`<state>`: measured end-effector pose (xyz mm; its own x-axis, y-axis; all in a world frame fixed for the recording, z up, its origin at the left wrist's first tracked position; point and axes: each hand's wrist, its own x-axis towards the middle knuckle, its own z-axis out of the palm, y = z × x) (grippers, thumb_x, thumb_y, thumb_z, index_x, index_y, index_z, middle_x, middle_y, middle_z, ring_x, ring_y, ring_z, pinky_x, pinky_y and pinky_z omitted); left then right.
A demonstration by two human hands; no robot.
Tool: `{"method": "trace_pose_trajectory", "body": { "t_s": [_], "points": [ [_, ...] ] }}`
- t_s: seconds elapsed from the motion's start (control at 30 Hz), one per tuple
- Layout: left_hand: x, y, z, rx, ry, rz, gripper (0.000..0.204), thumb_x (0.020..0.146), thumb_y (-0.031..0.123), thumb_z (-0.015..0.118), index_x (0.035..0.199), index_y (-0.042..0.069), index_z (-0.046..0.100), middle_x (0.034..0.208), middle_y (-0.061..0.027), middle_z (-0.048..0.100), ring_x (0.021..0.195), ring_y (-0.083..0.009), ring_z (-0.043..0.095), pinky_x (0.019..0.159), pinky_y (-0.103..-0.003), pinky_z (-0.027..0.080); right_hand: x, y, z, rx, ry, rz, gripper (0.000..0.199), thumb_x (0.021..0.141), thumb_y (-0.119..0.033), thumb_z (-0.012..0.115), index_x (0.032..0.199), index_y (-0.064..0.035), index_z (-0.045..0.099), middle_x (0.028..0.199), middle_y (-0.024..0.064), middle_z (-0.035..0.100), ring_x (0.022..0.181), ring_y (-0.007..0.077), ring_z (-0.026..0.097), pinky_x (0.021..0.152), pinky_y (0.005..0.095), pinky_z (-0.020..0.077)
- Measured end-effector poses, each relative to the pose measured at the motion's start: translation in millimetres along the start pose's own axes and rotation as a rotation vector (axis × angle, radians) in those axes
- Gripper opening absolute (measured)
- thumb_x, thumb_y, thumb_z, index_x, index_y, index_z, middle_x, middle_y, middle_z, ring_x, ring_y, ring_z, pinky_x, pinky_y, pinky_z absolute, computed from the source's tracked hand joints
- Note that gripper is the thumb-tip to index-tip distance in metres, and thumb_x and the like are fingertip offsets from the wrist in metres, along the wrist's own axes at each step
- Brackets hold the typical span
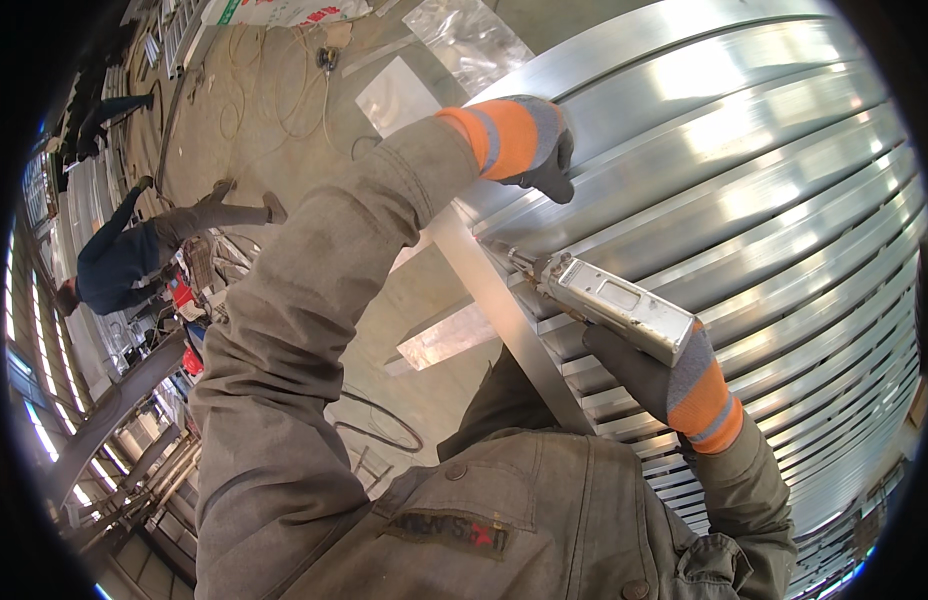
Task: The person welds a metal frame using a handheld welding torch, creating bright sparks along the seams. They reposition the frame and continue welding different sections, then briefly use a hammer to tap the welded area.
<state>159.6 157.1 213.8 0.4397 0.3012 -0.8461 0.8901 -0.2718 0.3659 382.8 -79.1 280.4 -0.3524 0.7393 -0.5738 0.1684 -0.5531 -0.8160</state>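
My right hand (674,390), in a grey and orange glove, is wrapped round a boxy silver hand tool (624,300) with a narrow metal nose. That nose (509,255) points left, close to a flat metal strip (499,310) running along the ends of the aluminium slats (674,180). Farther up, my left hand (529,145) is over the slats near their left end, gloved the same way. Its dark fingers are curled together; whatever they may hold is hidden.
Metal sheets (396,97) lie on the floor beyond the slats. Thin hoses (304,95) coil across the floor, and a dark hose (389,425) loops nearer me. At the left, a person in dark blue (119,265) bends beside red items (184,293) and stacked material.
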Motion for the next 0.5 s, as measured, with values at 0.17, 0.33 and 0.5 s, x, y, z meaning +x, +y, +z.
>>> {"method": "trace_pose_trajectory", "body": {
  "t_s": [0.17, 0.33, 0.5],
  "points": [
    [4.1, -1.6, 1.3, 0.017, -0.010, -0.006, 0.038, 0.088, 0.050, 0.089, 0.093, 0.013, 0.086, 0.078, -0.0026, 0.079, 0.067, -0.0236, 0.072, 0.068, -0.046, 0.060, 2.1, 6.6, 2.2, -0.056, 0.000, -0.061, 0.037, 0.109, -0.026, 0.084, 0.137, -0.0015, 0.081, 0.106, 0.0139, 0.087, 0.088, 0.0185, 0.083, 0.078, 0.0359, 0.0651],
    [8.0, -5.2, 5.5, -0.020, 0.005, 0.003, 0.038, 0.087, 0.050, 0.088, 0.090, 0.012, 0.084, 0.076, -0.0032, 0.077, 0.066, -0.0243, 0.071, 0.067, -0.046, 0.059, 6.9, 6.7, 3.8, -0.175, 0.010, -0.186, 0.036, 0.109, -0.030, 0.083, 0.134, -0.0035, 0.083, 0.104, 0.0145, 0.086, 0.086, 0.0214, 0.083, 0.076, 0.0366, 0.0651],
    [8.8, -6.3, 0.7, 0.041, 0.028, 0.052, 0.041, 0.087, 0.052, 0.086, 0.084, 0.012, 0.082, 0.072, -0.0032, 0.075, 0.064, -0.0250, 0.069, 0.066, -0.046, 0.057, 1.4, -6.5, 0.5, -0.101, -0.046, 0.057, 0.036, 0.106, -0.031, 0.085, 0.131, -0.0051, 0.083, 0.102, 0.0117, 0.085, 0.086, 0.0237, 0.082, 0.076, 0.0388, 0.0644]
  ]
}}
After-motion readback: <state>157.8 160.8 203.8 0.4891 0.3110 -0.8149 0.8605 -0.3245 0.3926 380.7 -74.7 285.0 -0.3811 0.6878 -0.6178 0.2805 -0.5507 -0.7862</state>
